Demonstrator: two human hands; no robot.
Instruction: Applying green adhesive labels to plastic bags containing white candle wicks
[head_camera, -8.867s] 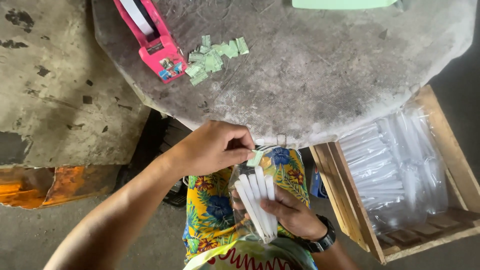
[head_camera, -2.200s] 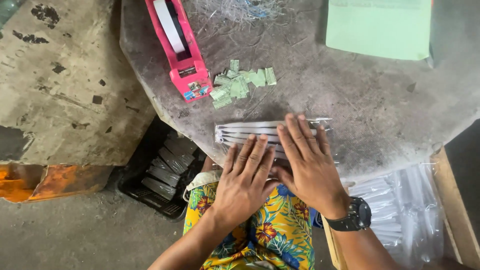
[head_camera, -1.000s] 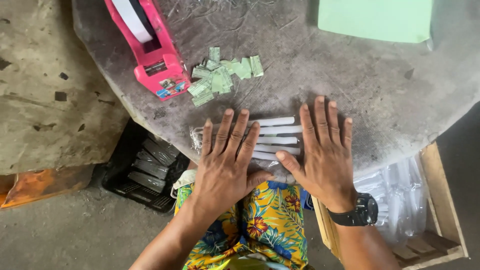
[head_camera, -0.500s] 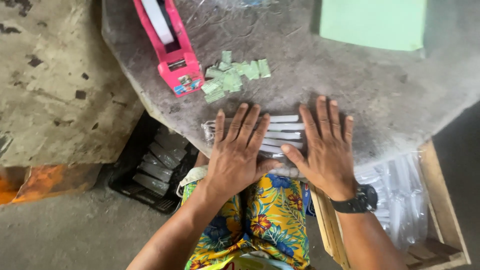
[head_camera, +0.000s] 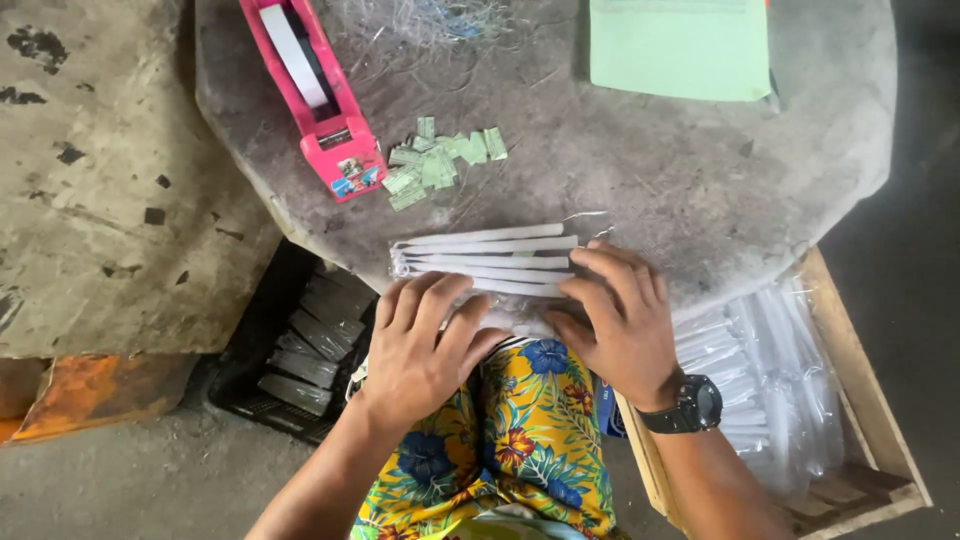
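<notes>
A clear plastic packet of several long white sticks lies flat at the near edge of a round grey stone table. My left hand rests at the table's near rim just below the packet, fingers together and touching its lower edge. My right hand, with a black watch on the wrist, lies at the packet's right end, fingers curled onto it. Neither hand grips anything.
A pink tape dispenser and a small heap of green paper slips sit further back on the table; a green paper pad lies at the far side. A wooden crate of clear packets stands right, a black tray of packets left.
Both hands have slid back toward me off the packet, which they were pressing flat; most of the packet now shows. Their fingers have curled somewhat.
</notes>
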